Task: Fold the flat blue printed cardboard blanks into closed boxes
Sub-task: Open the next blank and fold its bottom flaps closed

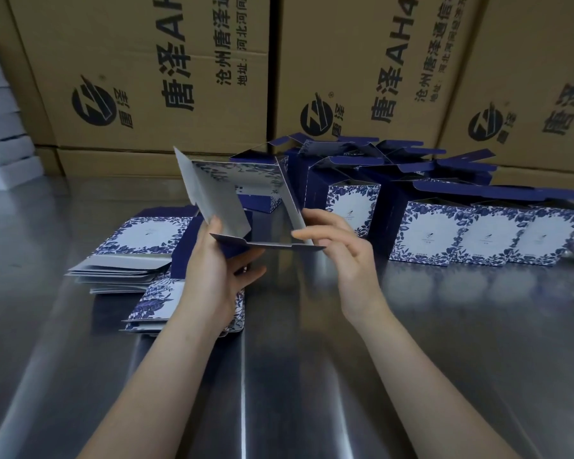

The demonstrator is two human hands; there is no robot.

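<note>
Working over brushed steel table (312, 376), glossy, streaked with reflections. Holding half-opened blue printed blank (224, 207) in air above table centre, grey inside toward camera. Gripping lower left corner with left hand (212, 273): thumb up along flap, fingers curled beneath. Pinching right panel edge with right hand (340, 253): thumb and forefinger closed on card, other fingers loosely spread. Left on table: stack of flat blanks (130, 260). Behind right: cluster of erected boxes (461, 233), top flaps open. Along back: wall of brown printed cartons (146, 77). Far left: stacked white boxes (0, 127).
</note>
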